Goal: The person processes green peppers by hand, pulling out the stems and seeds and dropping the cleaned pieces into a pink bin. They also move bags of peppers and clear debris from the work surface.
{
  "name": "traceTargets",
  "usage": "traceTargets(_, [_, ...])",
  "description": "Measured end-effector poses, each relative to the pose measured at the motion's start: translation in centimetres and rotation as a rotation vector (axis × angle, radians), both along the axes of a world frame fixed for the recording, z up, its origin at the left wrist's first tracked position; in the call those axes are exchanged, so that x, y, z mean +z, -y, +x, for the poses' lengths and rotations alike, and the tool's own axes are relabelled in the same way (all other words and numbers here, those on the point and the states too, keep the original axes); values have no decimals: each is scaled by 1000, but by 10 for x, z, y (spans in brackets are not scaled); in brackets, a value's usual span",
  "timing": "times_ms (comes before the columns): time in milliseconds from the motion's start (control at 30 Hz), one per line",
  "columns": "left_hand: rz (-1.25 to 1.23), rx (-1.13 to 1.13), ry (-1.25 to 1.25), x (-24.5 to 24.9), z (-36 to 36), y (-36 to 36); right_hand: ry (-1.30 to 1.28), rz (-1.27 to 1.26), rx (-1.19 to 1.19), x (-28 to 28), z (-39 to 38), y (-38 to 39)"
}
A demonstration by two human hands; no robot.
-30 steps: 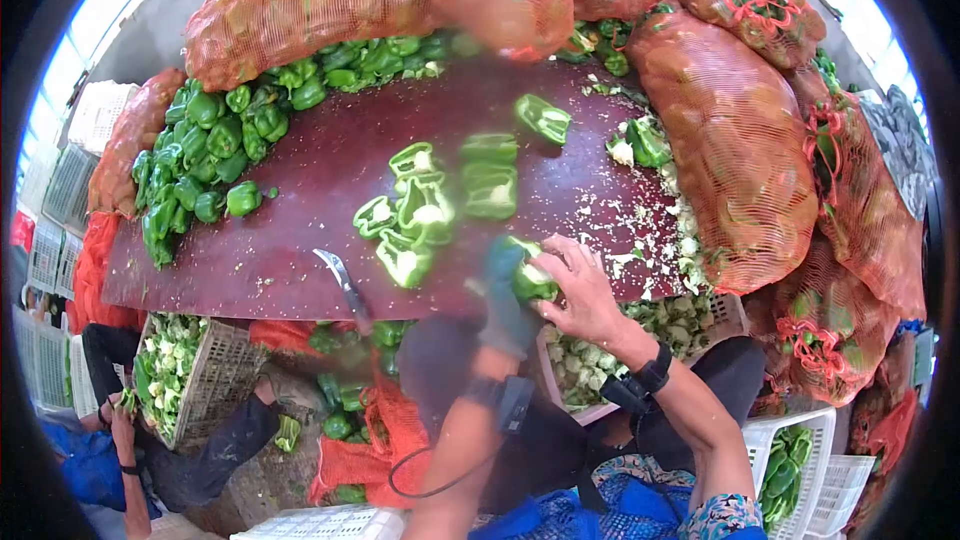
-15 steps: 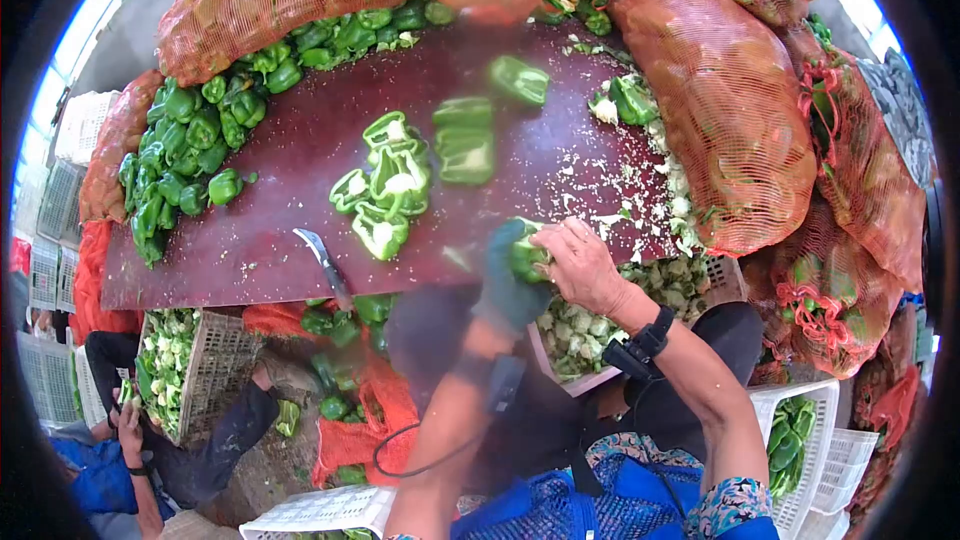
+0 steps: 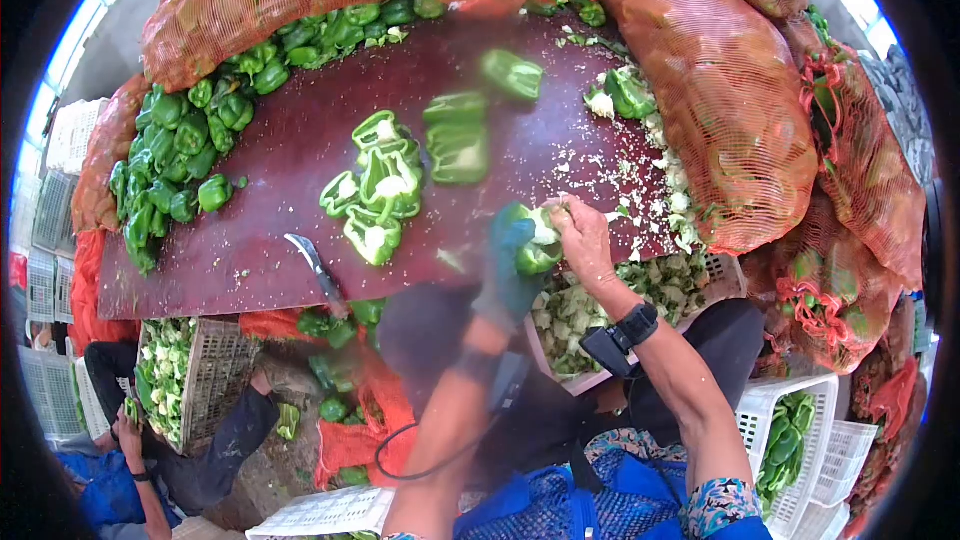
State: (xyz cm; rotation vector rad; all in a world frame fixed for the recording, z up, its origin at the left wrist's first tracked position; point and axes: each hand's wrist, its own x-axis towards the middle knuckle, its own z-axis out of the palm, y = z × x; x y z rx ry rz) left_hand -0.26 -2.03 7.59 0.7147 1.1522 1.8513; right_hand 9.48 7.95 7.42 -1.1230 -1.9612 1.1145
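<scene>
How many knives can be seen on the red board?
1. The knife lies at the near edge of the board, close to the cut peppers; others may be hidden.

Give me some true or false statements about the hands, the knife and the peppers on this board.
1. The gloved left hand holds a green pepper. True.
2. The right hand holds the knife. False: the knife lies on the board, clear of both hands.
3. Several cut pepper halves lie mid-board. True.
4. The whole peppers are heaped at the board's right edge. False: they are heaped at its left side.
</scene>
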Motion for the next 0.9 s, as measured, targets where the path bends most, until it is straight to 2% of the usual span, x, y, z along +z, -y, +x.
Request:
traceTargets(33, [8, 8, -70, 1, -1, 0, -104, -110, -40, -20, 0, -12])
traceTargets(67, [41, 62, -420, -1, -3, 1, -210, -221, -79, -20, -3, -16])
traceTargets(133, [90, 36, -424, -10, -7, 0, -461, -476, -173, -18, -8, -21])
traceTargets(200, [121, -116, 203, -19, -10, -3, -656, -654, -318, -16, -16, -27])
traceTargets(233, [131, -151, 492, -15, -12, -3, -568, -651, -248, -11, -6, -34])
traceTargets(267, [151, -166, 713, 11, -11, 3, -377, -513, -267, -16, -3, -45])
traceTargets(300, [169, -179, 937, 26, -10, 7, -274, -14, -273, -23, -4, -54])
traceTargets(333, [173, -167, 851, 25, -11, 8, -159, 483, -273, -31, -6, -60])
traceTargets(433, [204, -134, 655, 26, -9, 10, -68, 633, -211, 33, 2, -25])
traceTargets(533, [217, -82, 426, 14, -12, 9, 262, 280, 245, 69, 6, 26])
traceTargets(633, [159, 4, 58, 1, -13, 5, 546, 367, 256, 57, -11, 45])
traceTargets(733, [86, 13, -23, 0, -14, 9, 593, 388, 335, 50, -14, 35])
traceTargets(867, [6, 5, -101, 2, -14, 15, 480, 352, 460, 35, -16, 24])
traceTargets(900, [-9, 1, -116, 2, -14, 16, 590, 218, 540, 35, -17, 19])
